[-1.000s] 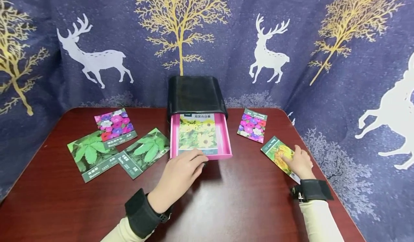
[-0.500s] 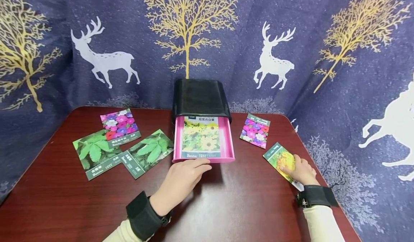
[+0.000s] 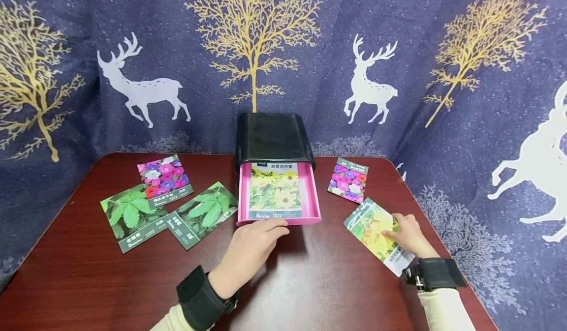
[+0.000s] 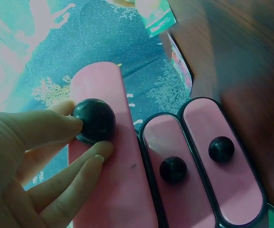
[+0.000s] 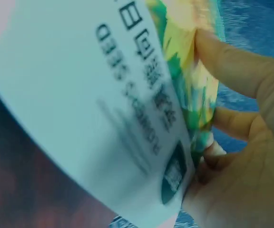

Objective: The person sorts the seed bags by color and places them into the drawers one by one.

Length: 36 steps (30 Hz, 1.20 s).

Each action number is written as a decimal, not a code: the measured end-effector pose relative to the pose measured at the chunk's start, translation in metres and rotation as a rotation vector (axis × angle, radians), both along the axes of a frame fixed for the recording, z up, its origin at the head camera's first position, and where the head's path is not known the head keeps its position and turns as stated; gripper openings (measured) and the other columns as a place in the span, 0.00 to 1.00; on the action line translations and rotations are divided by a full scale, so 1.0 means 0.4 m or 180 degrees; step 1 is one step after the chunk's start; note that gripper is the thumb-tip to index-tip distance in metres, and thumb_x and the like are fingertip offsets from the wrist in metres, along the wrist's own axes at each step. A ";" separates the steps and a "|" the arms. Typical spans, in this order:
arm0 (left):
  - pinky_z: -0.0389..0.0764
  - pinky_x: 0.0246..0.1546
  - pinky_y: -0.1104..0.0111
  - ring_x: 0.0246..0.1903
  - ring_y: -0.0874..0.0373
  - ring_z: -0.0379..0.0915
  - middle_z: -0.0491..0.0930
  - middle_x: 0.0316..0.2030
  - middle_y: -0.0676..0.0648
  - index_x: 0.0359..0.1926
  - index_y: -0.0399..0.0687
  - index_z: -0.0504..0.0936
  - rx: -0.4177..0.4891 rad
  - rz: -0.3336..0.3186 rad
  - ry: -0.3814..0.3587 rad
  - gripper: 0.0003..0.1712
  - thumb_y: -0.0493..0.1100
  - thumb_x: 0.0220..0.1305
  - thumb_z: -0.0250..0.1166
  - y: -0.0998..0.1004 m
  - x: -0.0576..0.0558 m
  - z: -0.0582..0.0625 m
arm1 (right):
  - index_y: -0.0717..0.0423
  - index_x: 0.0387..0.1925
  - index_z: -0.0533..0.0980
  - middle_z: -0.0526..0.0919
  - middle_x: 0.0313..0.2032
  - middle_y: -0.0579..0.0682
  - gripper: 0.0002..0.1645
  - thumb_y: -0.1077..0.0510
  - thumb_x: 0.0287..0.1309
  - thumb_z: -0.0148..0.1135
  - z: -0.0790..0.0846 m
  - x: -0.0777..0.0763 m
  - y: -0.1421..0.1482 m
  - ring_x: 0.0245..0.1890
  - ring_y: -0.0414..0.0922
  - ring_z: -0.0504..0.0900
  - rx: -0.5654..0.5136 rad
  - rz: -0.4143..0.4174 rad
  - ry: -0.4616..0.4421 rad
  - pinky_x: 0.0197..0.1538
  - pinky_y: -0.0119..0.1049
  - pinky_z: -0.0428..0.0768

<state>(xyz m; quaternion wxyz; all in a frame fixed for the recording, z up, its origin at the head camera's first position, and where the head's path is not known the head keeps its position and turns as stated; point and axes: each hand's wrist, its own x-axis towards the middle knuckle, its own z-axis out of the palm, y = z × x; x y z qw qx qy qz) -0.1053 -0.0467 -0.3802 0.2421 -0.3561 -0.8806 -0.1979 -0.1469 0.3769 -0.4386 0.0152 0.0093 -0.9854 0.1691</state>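
Observation:
My left hand (image 3: 254, 250) is at the front of a pulled-out pink drawer (image 3: 314, 200) in a black cabinet (image 3: 272, 136). In the left wrist view, its thumb and fingers pinch the drawer's round black knob (image 4: 95, 121). A seed packet with pale yellow flowers (image 3: 274, 188) lies face up inside the drawer. On the right, my right hand (image 3: 409, 232) holds another seed packet (image 3: 376, 230), yellow-flowered with a white lower end. The right wrist view shows this packet (image 5: 113, 114) close up, its edge between thumb and fingers, tilted and bowed.
Left of the cabinet lie two green-leaf seed packets (image 3: 130, 213) and a petunia-like packet (image 3: 164, 176) overlapping one of them. Another pink and purple flower packet (image 3: 348, 179) lies at the back right. Two closed drawer fronts (image 4: 175, 190) show beside the pulled-out one. A patterned curtain (image 3: 310, 90) hangs behind.
The right hand has tilted up the yellow-flowered packet and brought it slightly left, so more of its face shows. The left hand stays at the drawer front. The head view has shifted a little.

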 end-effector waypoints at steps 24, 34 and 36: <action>0.79 0.46 0.70 0.48 0.64 0.77 0.80 0.49 0.58 0.45 0.57 0.84 -0.0025 0.0054 -0.0363 0.12 0.42 0.58 0.65 -0.004 0.009 0.008 | 0.58 0.46 0.62 0.84 0.33 0.47 0.13 0.53 0.69 0.47 0.237 0.100 -0.275 0.32 0.45 0.86 -0.3315 0.0738 -0.1009 0.32 0.43 0.83; 0.79 0.47 0.69 0.47 0.60 0.79 0.81 0.49 0.52 0.57 0.53 0.77 0.0826 0.0004 -0.1554 0.18 0.38 0.68 0.53 -0.025 0.006 0.037 | 0.59 0.56 0.56 0.84 0.39 0.48 0.18 0.53 0.72 0.39 0.252 0.097 -0.393 0.36 0.44 0.86 -0.3880 0.0933 -0.1742 0.37 0.40 0.84; 0.81 0.42 0.72 0.42 0.57 0.81 0.82 0.47 0.47 0.63 0.51 0.70 0.1334 -0.0076 -0.1911 0.22 0.36 0.70 0.48 -0.027 0.005 0.048 | 0.59 0.56 0.56 0.83 0.38 0.47 0.18 0.54 0.72 0.39 0.255 0.091 -0.415 0.35 0.43 0.85 -0.3909 0.0894 -0.1802 0.36 0.39 0.84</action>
